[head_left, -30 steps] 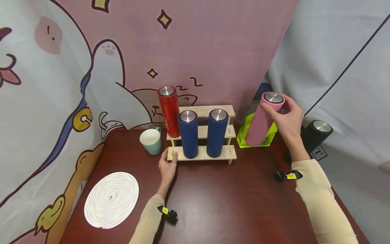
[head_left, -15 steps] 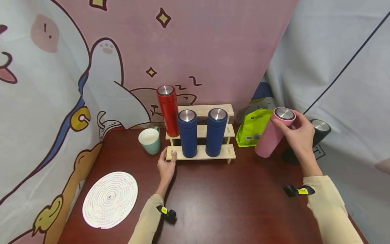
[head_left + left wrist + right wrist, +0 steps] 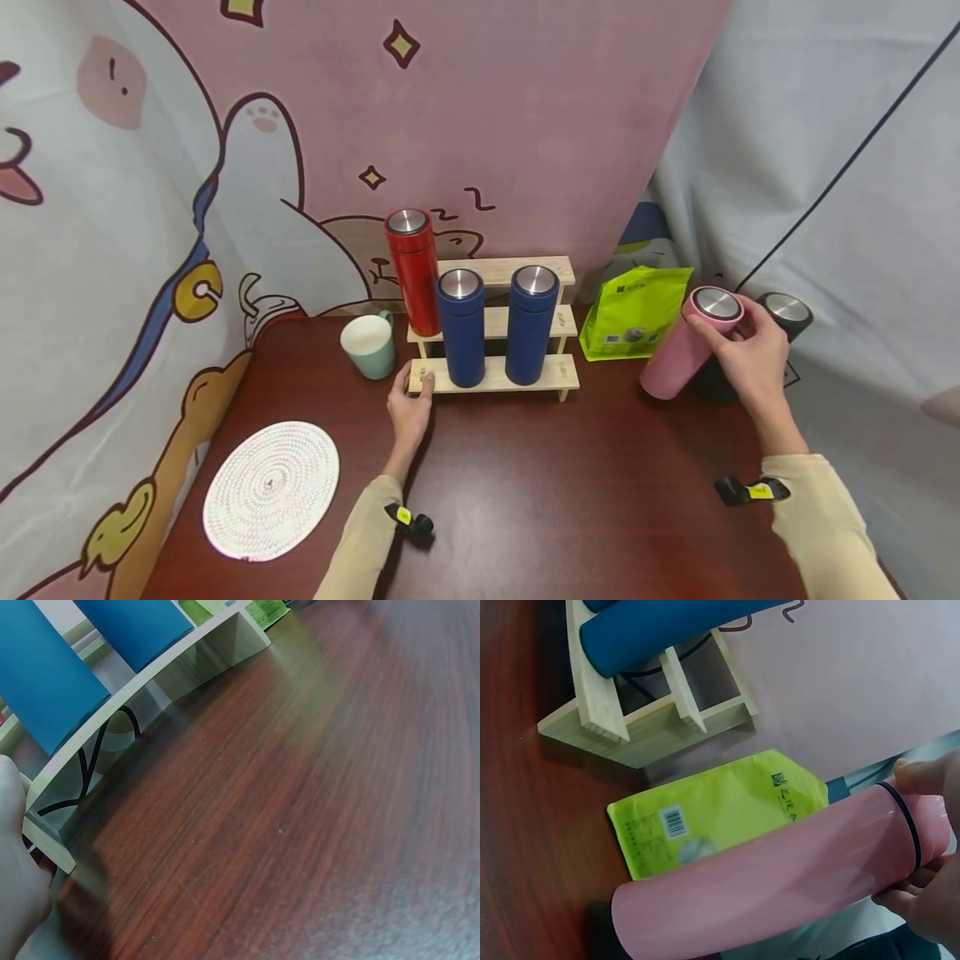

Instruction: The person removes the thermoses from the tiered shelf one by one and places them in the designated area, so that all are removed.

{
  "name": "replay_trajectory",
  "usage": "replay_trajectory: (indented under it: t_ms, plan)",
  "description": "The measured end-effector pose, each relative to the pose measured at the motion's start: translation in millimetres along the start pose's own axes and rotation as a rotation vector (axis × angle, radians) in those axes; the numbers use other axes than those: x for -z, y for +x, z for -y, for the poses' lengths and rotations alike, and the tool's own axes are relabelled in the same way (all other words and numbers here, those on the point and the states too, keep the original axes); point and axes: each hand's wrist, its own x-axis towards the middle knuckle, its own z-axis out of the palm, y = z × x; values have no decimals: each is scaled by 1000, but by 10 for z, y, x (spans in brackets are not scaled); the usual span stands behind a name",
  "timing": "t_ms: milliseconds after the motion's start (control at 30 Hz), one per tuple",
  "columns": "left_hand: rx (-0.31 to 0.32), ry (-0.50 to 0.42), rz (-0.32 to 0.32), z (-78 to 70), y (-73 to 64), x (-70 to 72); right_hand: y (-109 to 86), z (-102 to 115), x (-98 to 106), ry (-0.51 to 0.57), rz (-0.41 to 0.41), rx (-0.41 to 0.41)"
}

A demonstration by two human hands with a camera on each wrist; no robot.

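Observation:
My right hand point(image 3: 753, 354) grips a pink thermos bottle point(image 3: 678, 354) round its lid end, thumb on one side and fingers on the other. In the right wrist view the bottle's lower end shows near the dark table; whether it touches is unclear. My left hand point(image 3: 409, 408) holds the left end of the lowest step of a wooden tiered stand point(image 3: 491, 375). Two blue thermos bottles point(image 3: 465, 337) point(image 3: 531, 333) stand upright on that step. Behind them a red thermos bottle point(image 3: 415, 275) stands on the stand's left side.
A green pouch point(image 3: 637, 312) stands between the stand and the pink bottle. Behind my right hand is a black thermos bottle point(image 3: 783, 315), partly hidden. A mint mug point(image 3: 372, 350) stands left of the stand, and a round white woven mat point(image 3: 272, 492) lies at the front left.
My right hand has carried the pink bottle right and nearer to me, from in front of the green pouch to beside it. The left hand has stayed on the stand.

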Motion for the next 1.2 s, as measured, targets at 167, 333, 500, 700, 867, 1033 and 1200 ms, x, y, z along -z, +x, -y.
replay_trajectory:
  t_ms: [167,333,500,700,867,1033,1200]
  plan:
    - [-1,-1,-1,-3,0,-2,-26,-100,-9,11,-18,-34]
    - [2,0,-5,10,14,-2,-7,-183,-28,23,-37,-70]
    - [4,-4,-5,2,17,-4,20,-232,-49,30,-50,-96]
    - [-5,-4,-6,-5,-3,-2,32,-278,-71,15,-61,-110]
    - [-10,-4,-5,-1,-7,-1,26,-292,-84,19,-65,-88]
    - [2,-11,-9,16,-12,5,-2,-328,-101,-40,-30,-29]
    - [6,-6,1,11,-2,4,-4,-276,-81,-59,-49,39]
